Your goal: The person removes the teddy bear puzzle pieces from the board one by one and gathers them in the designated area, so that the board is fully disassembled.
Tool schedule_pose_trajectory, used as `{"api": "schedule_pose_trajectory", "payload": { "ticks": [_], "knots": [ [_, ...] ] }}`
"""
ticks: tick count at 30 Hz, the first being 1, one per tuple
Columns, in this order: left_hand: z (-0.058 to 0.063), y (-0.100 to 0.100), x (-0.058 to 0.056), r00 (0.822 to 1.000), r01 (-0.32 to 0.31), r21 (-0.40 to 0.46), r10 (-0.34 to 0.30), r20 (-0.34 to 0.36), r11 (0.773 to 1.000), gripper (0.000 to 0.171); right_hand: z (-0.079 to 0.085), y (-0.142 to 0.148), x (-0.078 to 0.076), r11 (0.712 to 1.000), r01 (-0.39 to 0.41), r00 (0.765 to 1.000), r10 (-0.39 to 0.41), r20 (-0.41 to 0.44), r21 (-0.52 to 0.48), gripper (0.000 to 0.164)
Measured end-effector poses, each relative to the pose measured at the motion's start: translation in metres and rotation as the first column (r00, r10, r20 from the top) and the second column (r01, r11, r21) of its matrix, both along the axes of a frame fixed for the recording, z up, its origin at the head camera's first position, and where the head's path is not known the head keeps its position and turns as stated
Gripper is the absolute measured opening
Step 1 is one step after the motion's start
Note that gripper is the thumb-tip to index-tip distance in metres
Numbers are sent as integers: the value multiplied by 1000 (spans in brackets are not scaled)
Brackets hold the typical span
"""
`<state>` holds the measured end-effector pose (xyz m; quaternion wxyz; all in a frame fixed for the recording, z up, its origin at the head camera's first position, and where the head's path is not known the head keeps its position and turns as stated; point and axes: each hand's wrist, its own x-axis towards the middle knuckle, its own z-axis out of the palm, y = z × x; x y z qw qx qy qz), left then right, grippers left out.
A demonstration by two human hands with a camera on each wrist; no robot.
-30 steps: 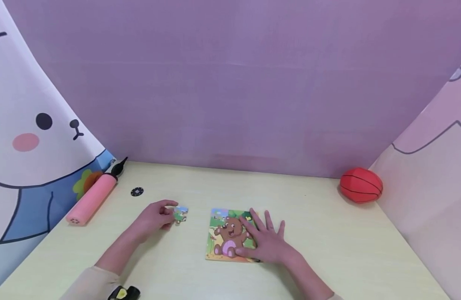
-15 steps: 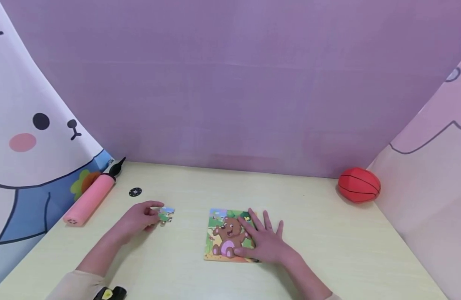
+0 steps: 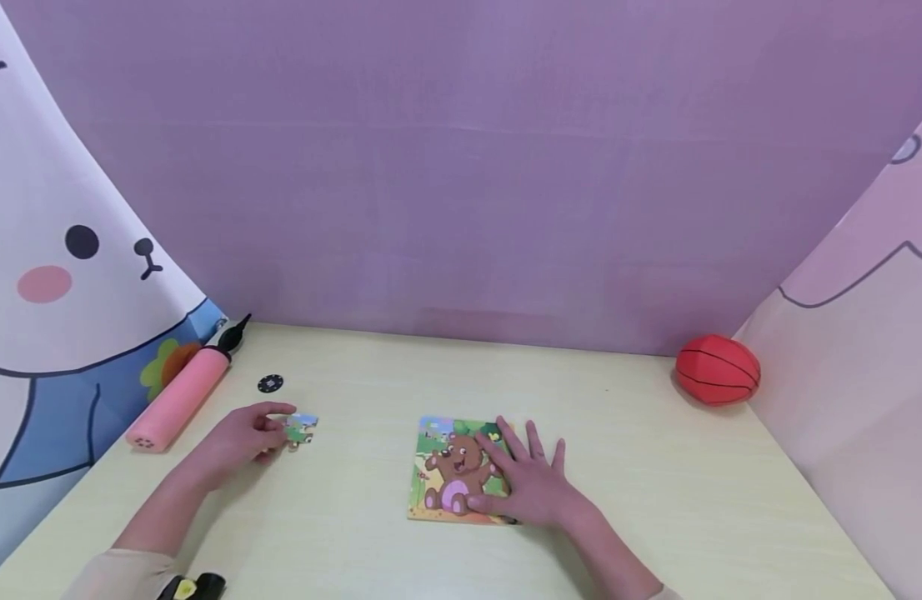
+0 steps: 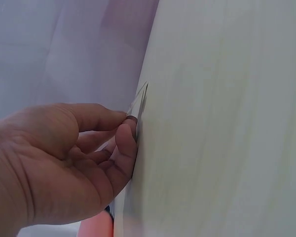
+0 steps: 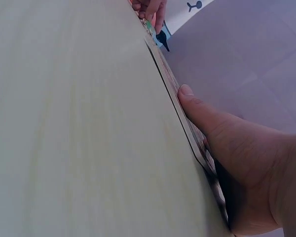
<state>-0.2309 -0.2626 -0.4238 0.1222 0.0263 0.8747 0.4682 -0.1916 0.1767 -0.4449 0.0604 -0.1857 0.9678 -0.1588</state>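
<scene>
My left hand point(image 3: 239, 437) pinches a small jigsaw puzzle piece point(image 3: 302, 428) printed in blue and green, low over the table at the left. From the side, in the left wrist view, the piece point(image 4: 137, 101) appears as a thin edge between thumb and fingers, close to the tabletop. With fingers spread, my right hand point(image 3: 536, 487) rests flat on the right part of a square bear puzzle point(image 3: 457, 475). Its palm and fingers hide that side of the picture. The right wrist view has the thumb point(image 5: 200, 111) lying along the puzzle's edge.
On the table point(image 3: 371, 550), a black round chip point(image 3: 270, 383) lies beyond my left hand. A pink hand pump point(image 3: 182, 400) with a black nozzle lies along the left edge. The red ball point(image 3: 719, 370) sits at the back right, near the purple backdrop point(image 3: 461, 167).
My left hand has moved left with the puzzle piece, away from the bear puzzle. The right hand stays on the puzzle. The head view has shifted slightly.
</scene>
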Motion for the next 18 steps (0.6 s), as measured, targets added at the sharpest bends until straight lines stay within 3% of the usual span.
{"api": "schedule_pose_trajectory", "payload": {
  "ticks": [18],
  "knots": [
    [1, -31, 0, 999, -43, -19, 43, 9, 999, 49, 0, 0, 0, 1000, -9, 1000, 9, -10, -3, 94]
  ]
}}
